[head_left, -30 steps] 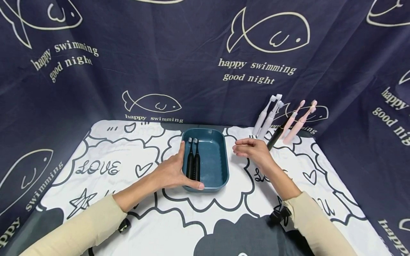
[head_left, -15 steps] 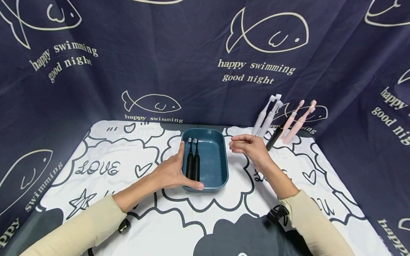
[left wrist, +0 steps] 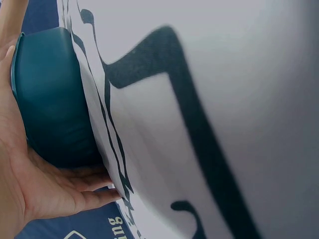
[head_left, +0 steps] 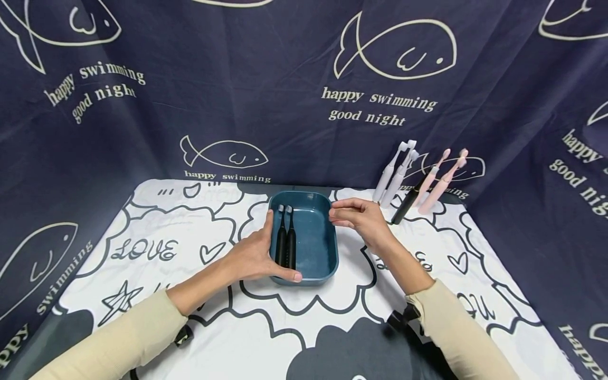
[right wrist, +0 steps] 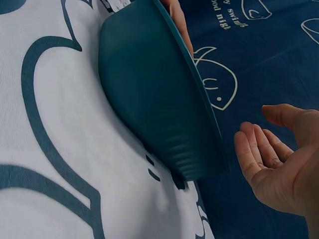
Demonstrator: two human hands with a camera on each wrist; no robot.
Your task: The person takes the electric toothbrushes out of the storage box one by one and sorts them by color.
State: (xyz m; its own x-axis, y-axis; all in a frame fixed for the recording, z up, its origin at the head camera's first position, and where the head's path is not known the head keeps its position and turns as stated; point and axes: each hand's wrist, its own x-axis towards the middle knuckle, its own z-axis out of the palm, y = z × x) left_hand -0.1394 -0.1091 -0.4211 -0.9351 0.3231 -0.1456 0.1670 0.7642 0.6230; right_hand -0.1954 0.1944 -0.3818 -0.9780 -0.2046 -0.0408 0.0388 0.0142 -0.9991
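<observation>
A blue rectangular tray (head_left: 315,237) sits on the table, with two black electric toothbrushes (head_left: 286,237) lying side by side at its left. My left hand (head_left: 252,256) rests against the tray's near left corner, thumb along the front rim and straight fingers along the left side. In the left wrist view, those fingers (left wrist: 92,191) lie beside the tray wall. At the tray's far right rim is my right hand (head_left: 363,219), its fingers slightly bent and holding nothing. The right wrist view shows a gap between this hand (right wrist: 279,159) and the tray (right wrist: 154,84).
Behind the right hand stand several white electric toothbrushes (head_left: 391,177), one black toothbrush (head_left: 409,203) and several pink ones (head_left: 442,184). A white and grey patterned cloth (head_left: 166,248) covers the table. A dark blue fish-print curtain (head_left: 237,79) hangs behind.
My right hand has moved left, away from the standing toothbrushes to the tray's right rim. The left hand, the tray and the two black toothbrushes in it have stayed put.
</observation>
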